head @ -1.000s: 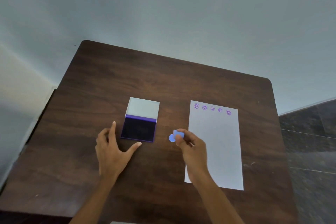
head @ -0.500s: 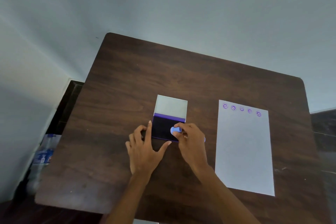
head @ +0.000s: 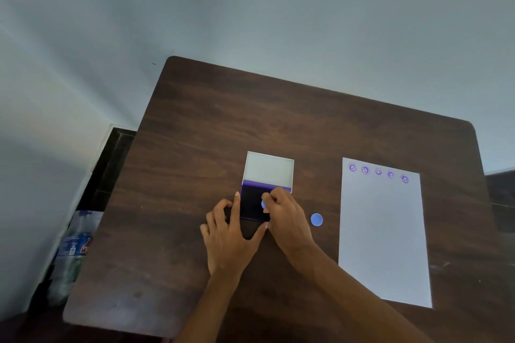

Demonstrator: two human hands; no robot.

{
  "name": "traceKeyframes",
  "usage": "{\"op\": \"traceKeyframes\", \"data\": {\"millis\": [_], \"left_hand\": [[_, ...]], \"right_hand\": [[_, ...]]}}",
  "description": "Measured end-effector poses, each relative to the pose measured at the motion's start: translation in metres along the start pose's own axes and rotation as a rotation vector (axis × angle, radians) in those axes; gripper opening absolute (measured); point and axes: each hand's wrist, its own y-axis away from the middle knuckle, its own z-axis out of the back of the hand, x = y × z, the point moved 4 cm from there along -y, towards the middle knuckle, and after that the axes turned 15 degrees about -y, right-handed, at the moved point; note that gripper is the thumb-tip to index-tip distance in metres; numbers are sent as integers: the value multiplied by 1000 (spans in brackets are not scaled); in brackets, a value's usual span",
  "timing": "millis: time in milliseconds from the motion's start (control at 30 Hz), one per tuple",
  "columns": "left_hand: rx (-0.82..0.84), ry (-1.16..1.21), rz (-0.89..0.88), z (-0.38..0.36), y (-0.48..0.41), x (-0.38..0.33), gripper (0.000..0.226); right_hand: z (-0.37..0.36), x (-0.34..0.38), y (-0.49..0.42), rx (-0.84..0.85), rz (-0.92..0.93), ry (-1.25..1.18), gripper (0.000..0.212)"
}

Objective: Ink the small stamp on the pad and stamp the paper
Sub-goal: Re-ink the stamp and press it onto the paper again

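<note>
Head view: just below frame centre, the right hand [head: 287, 220] pinches the small blue stamp [head: 263, 204], fingers closed around it, over the dark ink pad [head: 252, 202]; whether its face touches the ink cannot be told. The left hand [head: 228, 234] grips nothing; its spread fingers brace the pad's lower left corner and left edge. The pad's open white lid [head: 269, 168] lies hinged toward the top of the frame. The paper [head: 383, 237] lies to the right of the stamp, long axis running up the frame, five purple prints [head: 378, 171] along its top edge. A blue cap [head: 316, 219] sits on the wooden table [head: 278, 120] between pad and paper. The carry goes rightward, over that cap; the right hand is nearer the sheet.
</note>
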Motion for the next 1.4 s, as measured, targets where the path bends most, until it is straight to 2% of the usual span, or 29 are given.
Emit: {"op": "traceKeyframes", "data": {"millis": [100, 233, 300, 400, 500, 567, 633, 767, 1100, 1400], "left_hand": [[-5, 19, -2, 4, 0, -1, 92], [6, 10, -5, 7, 1, -1, 99], [-12, 36, 32, 8, 6, -2, 102], [-156, 106, 28, 15, 27, -20, 80], [-277, 222, -306, 15, 67, -82, 42], [-240, 306, -603, 9, 91, -137, 31], [-143, 311, -769, 1, 104, -182, 29], [-49, 251, -759, -20, 98, -225, 38], [-42, 37, -779, -53, 94, -232, 45], [-42, 23, -783, -50, 94, -233, 46]], "right_hand": [[10, -6, 4, -33, -82, -155, 31], [49, -25, 38, -437, -262, -487, 17], [71, -42, 60, -564, -323, -552, 8], [108, -79, 90, -681, -433, -534, 10], [147, -123, 117, -781, -500, -489, 12], [174, -155, 128, -832, -512, -447, 11], [197, -184, 130, -824, -491, -369, 12], [227, -231, 112, -728, -409, -242, 10], [230, -283, 73, -498, -288, -182, 15], [228, -285, 55, -449, -219, -148, 14]]}}
